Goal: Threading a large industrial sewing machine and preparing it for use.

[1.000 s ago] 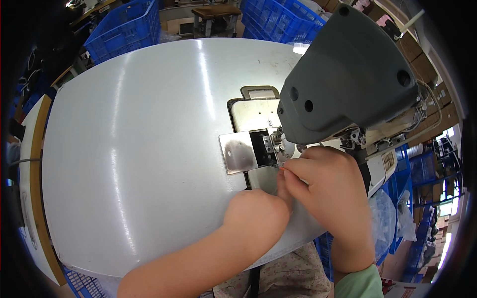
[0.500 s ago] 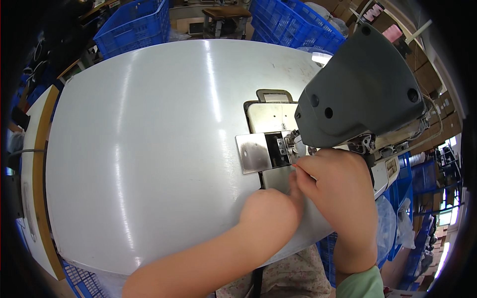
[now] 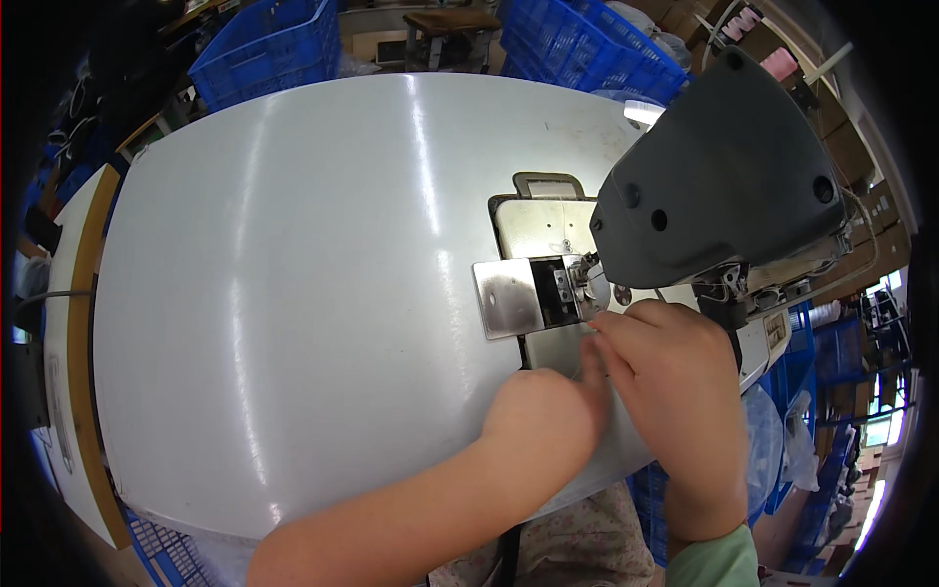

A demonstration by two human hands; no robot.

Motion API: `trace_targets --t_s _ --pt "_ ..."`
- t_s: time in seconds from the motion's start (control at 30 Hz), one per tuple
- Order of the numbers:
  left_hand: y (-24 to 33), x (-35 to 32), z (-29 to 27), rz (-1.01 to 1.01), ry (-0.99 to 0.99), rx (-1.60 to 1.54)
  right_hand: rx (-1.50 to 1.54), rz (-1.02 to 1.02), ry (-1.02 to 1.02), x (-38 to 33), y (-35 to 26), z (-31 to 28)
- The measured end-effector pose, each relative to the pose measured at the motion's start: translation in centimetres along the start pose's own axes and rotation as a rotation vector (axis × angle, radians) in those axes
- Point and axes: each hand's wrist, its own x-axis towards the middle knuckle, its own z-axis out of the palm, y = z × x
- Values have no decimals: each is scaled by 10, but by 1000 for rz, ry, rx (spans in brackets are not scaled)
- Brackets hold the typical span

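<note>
A grey sewing machine head [image 3: 719, 186] overhangs the right part of the table. In front of its presser foot [image 3: 587, 284] my two hands meet. Thumb and forefinger of my right hand [image 3: 665, 362] pinch together close to the needle area; what lies between them is too small to make out. My left hand [image 3: 553, 401] is bent at the wrist, one finger pointing up against the right fingertips, its other fingers mostly hidden. A metal slide plate [image 3: 509, 298] is drawn aside to the left, baring a dark slot [image 3: 554, 293] with metal parts.
The white tabletop [image 3: 323, 293] spreads far to the left. Blue crates [image 3: 264, 59] and a stool [image 3: 450, 39] stand beyond its far edge. Pink thread cones [image 3: 779, 65] are at the upper right. Plastic bags [image 3: 797, 440] hang at the right.
The view has shifted slightly, so the machine and table sit a little further right. Both hands keep nearly the same place by the presser foot, with only small finger movement.
</note>
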Motion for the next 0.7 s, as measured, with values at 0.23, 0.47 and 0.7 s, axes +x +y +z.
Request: trace_targets --t_s 0.23,0.47,0.7 --pt "-6 9 16 147 193 67 -32 -29 -78 6 11 12" --pt "-1 6 11 39 112 109 -2 3 -57 -8 5 6" --pt "4 -5 -7 40 -9 166 144 -10 105 -22 6 5"
